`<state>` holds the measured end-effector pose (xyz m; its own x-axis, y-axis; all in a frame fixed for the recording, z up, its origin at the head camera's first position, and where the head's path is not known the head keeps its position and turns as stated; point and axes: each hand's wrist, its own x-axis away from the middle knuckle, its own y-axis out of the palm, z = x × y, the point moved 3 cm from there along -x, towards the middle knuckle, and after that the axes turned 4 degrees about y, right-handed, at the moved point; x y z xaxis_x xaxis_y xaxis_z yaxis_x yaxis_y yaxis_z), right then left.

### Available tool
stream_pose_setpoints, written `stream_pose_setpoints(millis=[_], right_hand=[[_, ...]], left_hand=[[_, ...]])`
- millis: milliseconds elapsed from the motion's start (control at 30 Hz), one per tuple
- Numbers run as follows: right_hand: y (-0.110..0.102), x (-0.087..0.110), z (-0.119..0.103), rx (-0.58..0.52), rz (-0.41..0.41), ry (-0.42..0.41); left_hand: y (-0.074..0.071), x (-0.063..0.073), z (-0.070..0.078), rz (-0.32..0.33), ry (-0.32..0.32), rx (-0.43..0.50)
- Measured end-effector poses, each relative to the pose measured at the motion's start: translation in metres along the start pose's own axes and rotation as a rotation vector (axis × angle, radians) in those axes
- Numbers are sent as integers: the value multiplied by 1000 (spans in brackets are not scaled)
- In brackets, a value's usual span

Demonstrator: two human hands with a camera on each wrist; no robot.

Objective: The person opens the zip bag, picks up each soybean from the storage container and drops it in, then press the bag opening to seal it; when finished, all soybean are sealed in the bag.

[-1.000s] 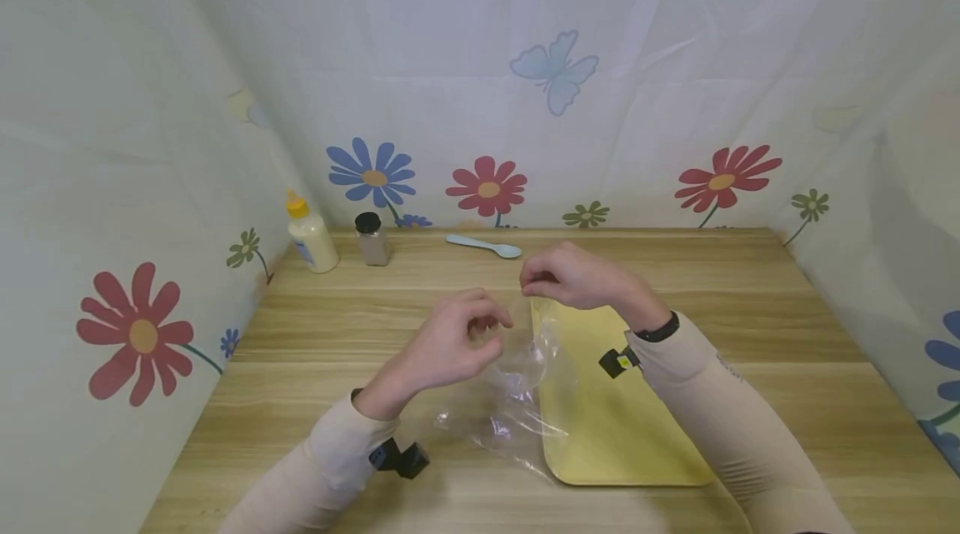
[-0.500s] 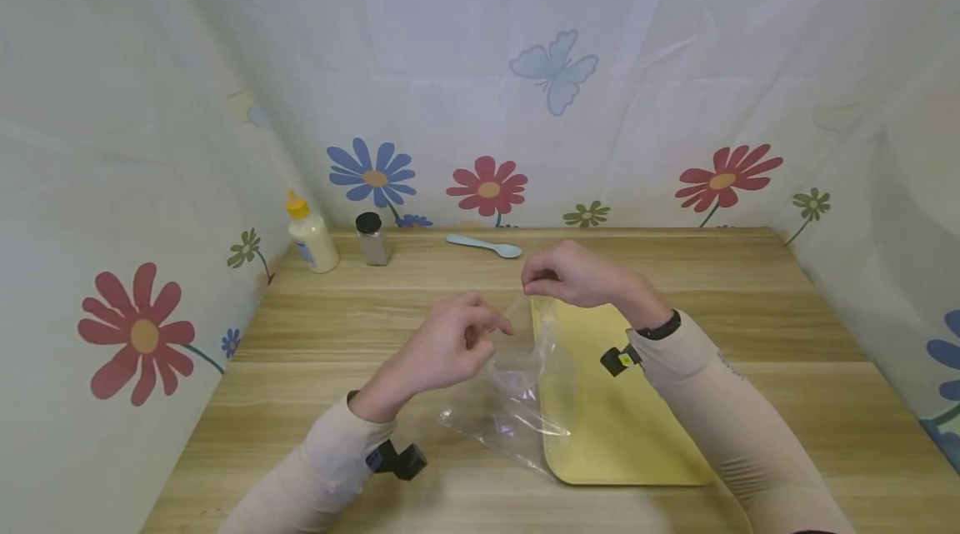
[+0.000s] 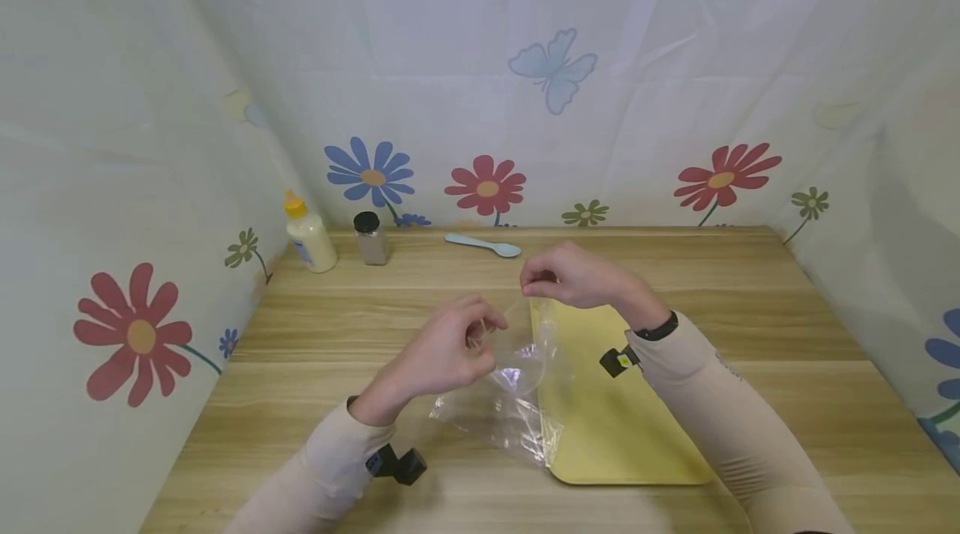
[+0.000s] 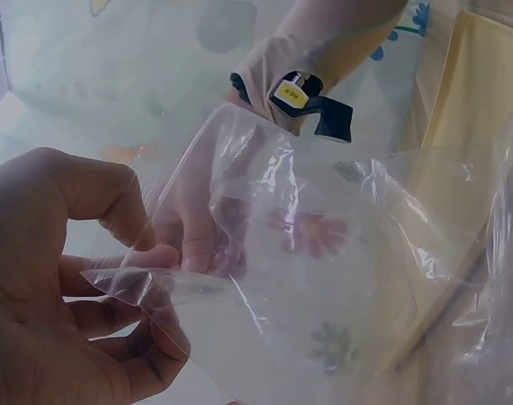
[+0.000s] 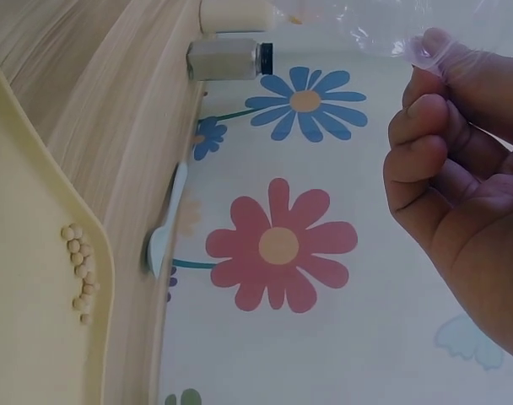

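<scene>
Both hands hold a clear plastic bag, which hangs in folds over the left edge of the yellow tray. My right hand pinches the bag's upper edge between thumb and forefinger, as the right wrist view also shows. Lower and to the left, my left hand has curled fingers at the bag's mouth. In the left wrist view, a corner of the film runs between that hand's thumb and fingers. Several small pale balls lie in the tray near its rim; the right hand and forearm hide them in the head view.
At the back of the wooden table stand a white bottle with a yellow cap and a black-lidded jar. A light blue spoon lies to their right. Flower-printed curtains enclose the table.
My left fingers have shifted at the bag's mouth, and film now shows across the gap between thumb and fingers. The bag's lower folds have moved slightly. My right hand has stayed nearly still.
</scene>
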<state>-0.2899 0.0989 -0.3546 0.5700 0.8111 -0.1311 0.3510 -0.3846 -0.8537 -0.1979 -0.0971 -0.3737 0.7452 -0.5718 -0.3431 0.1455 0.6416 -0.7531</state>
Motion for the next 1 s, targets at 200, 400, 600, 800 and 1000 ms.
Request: stream_pose_setpoints(millis=[200,400,600,800,1000], right_hand=[[1,0,2,-33,-4,-10],[4,0,5,-49,-23,7],[5,1,4,-61,-23,16],[5,3,9,-58,14,7],[7,5,21,-49,38,31]], left_hand=[[2,1,-3,6,-6,38],[3,2,-5,18,-25,68],[4,3,-7,41,-30,74],[4,4,-9,71,-43,73],[4,4,-12,95,-60,73]])
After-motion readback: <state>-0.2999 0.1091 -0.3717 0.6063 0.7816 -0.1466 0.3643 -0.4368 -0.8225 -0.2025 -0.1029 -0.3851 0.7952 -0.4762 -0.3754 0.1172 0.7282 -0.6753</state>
